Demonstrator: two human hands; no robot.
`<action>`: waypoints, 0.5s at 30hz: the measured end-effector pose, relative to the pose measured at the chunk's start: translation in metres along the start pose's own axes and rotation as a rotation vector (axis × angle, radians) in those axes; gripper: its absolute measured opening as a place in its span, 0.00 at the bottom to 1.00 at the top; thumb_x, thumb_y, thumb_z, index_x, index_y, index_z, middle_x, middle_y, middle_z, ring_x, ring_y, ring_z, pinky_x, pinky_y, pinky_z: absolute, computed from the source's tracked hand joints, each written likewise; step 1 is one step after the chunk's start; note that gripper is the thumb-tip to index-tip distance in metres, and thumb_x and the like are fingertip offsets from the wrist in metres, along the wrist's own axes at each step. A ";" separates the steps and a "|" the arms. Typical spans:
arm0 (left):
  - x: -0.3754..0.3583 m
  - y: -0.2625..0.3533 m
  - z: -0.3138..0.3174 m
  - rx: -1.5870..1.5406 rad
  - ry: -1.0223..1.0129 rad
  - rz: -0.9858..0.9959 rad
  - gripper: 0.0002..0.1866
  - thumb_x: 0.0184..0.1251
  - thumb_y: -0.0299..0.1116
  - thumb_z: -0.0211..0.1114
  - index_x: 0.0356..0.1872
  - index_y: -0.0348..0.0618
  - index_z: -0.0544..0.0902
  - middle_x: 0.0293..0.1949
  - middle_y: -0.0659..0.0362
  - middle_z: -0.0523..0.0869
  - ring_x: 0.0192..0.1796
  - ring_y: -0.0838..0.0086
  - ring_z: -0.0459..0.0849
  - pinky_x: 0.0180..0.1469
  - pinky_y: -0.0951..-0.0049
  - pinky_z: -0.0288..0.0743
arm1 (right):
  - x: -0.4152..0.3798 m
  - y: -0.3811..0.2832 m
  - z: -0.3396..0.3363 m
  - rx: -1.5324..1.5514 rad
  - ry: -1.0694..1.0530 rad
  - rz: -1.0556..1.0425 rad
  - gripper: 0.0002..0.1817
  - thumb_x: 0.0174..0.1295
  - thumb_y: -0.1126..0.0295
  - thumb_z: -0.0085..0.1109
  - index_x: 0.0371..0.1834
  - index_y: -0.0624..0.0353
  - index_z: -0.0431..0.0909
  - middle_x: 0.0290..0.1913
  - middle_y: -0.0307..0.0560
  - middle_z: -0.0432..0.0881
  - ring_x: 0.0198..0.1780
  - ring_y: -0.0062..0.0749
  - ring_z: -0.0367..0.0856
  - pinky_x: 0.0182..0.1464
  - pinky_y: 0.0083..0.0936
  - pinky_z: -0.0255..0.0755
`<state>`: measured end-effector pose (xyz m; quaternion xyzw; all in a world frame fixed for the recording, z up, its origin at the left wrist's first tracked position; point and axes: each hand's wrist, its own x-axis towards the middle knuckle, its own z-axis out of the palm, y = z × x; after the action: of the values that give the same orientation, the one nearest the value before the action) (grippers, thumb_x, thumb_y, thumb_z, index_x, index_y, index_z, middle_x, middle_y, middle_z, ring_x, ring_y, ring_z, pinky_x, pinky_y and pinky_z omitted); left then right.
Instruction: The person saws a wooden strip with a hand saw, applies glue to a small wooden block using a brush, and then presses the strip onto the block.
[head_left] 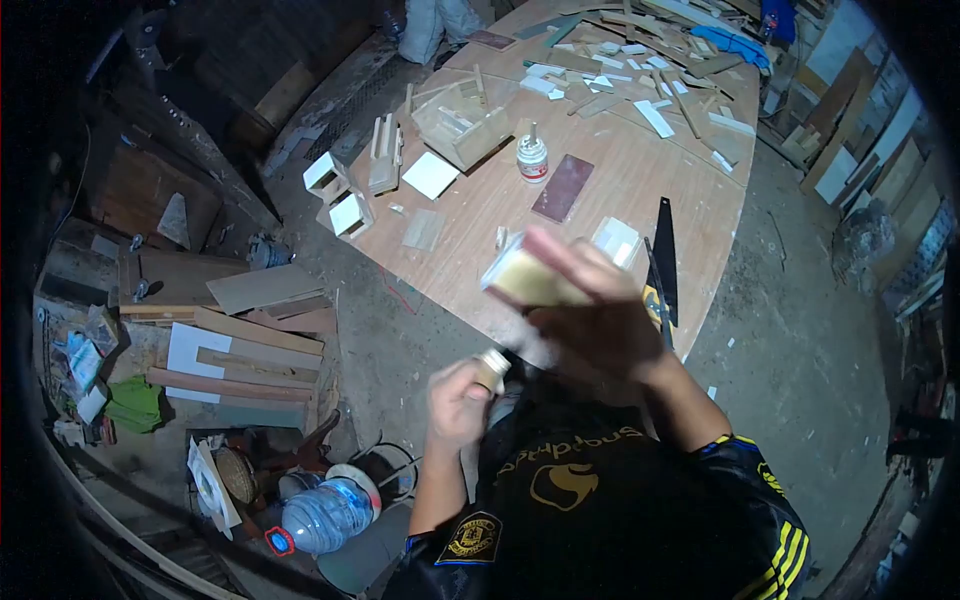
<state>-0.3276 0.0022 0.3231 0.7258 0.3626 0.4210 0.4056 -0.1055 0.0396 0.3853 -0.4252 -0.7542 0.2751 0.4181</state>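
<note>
My left hand (457, 402) is closed around a short tool that looks like a brush (492, 368), with a pale band and a dark tip toward the table. Higher and to the right, my right hand (605, 325) grips a pale wooden piece (530, 280), both smeared by motion. This piece is held above the table's near edge and hides part of what lies behind it. Beyond it on the table (470, 270) stand an open white jar (532, 160) with a stick in it and a flat dark red board (563, 188).
A handsaw (663, 250) lies at the table's right edge beside a clear-and-white piece (617, 242). Wooden boxes (462, 125) stand at the left, and offcuts (640, 75) cover the far end. A large water bottle (325, 517) lies at lower left, near stacked boards (235, 365).
</note>
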 end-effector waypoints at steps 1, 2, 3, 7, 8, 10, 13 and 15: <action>-0.003 -0.003 -0.002 -0.108 0.095 -0.091 0.33 0.72 0.60 0.47 0.26 0.35 0.78 0.22 0.60 0.74 0.24 0.76 0.73 0.25 0.73 0.65 | 0.000 0.003 -0.001 0.197 0.147 -0.046 0.38 0.57 0.71 0.67 0.72 0.49 0.62 0.41 0.50 0.75 0.39 0.36 0.76 0.42 0.29 0.72; -0.004 -0.003 -0.003 -0.148 0.095 -0.180 0.35 0.70 0.64 0.46 0.35 0.33 0.78 0.23 0.63 0.72 0.25 0.79 0.71 0.26 0.76 0.64 | -0.001 -0.006 -0.006 0.263 0.140 0.015 0.39 0.54 0.75 0.69 0.71 0.51 0.64 0.44 0.50 0.76 0.42 0.33 0.77 0.45 0.26 0.72; -0.005 -0.001 -0.003 -0.140 0.102 -0.183 0.35 0.70 0.64 0.46 0.35 0.33 0.78 0.23 0.63 0.72 0.25 0.79 0.71 0.26 0.76 0.64 | -0.003 -0.007 -0.006 0.271 0.135 0.010 0.39 0.54 0.75 0.69 0.71 0.51 0.64 0.44 0.50 0.76 0.42 0.33 0.77 0.45 0.26 0.72; -0.002 0.004 0.007 -0.284 0.218 -0.229 0.35 0.70 0.62 0.48 0.49 0.32 0.74 0.25 0.62 0.72 0.26 0.79 0.70 0.29 0.79 0.65 | -0.003 -0.004 -0.003 0.096 0.059 -0.067 0.38 0.52 0.70 0.70 0.69 0.58 0.66 0.41 0.50 0.77 0.41 0.37 0.76 0.44 0.28 0.70; -0.004 0.002 0.009 -0.323 0.291 -0.174 0.33 0.71 0.60 0.49 0.52 0.32 0.73 0.26 0.62 0.72 0.26 0.80 0.69 0.30 0.79 0.65 | -0.004 -0.006 -0.002 0.048 0.011 -0.025 0.41 0.52 0.71 0.70 0.71 0.52 0.62 0.38 0.50 0.76 0.38 0.40 0.76 0.42 0.31 0.71; -0.008 -0.007 0.007 -0.105 0.285 -0.127 0.31 0.72 0.57 0.50 0.51 0.32 0.73 0.27 0.62 0.73 0.27 0.80 0.70 0.31 0.80 0.65 | -0.005 -0.004 0.000 0.002 -0.028 -0.015 0.42 0.53 0.68 0.69 0.73 0.48 0.59 0.35 0.51 0.74 0.33 0.43 0.74 0.37 0.32 0.71; -0.009 -0.004 0.005 0.029 0.216 -0.117 0.25 0.74 0.50 0.51 0.50 0.32 0.74 0.28 0.62 0.75 0.27 0.82 0.69 0.31 0.80 0.65 | -0.002 -0.010 -0.003 -0.002 -0.052 -0.042 0.41 0.54 0.67 0.68 0.72 0.48 0.60 0.35 0.50 0.74 0.32 0.43 0.73 0.36 0.32 0.70; -0.007 -0.004 0.007 0.074 0.240 -0.142 0.24 0.75 0.49 0.51 0.50 0.33 0.74 0.29 0.63 0.76 0.27 0.83 0.70 0.31 0.81 0.65 | -0.002 -0.012 -0.002 -0.003 -0.056 -0.109 0.39 0.53 0.69 0.69 0.71 0.51 0.63 0.36 0.49 0.74 0.32 0.40 0.73 0.37 0.30 0.70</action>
<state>-0.3250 -0.0046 0.3153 0.6572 0.4741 0.4615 0.3610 -0.1077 0.0323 0.3947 -0.3763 -0.7881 0.2624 0.4104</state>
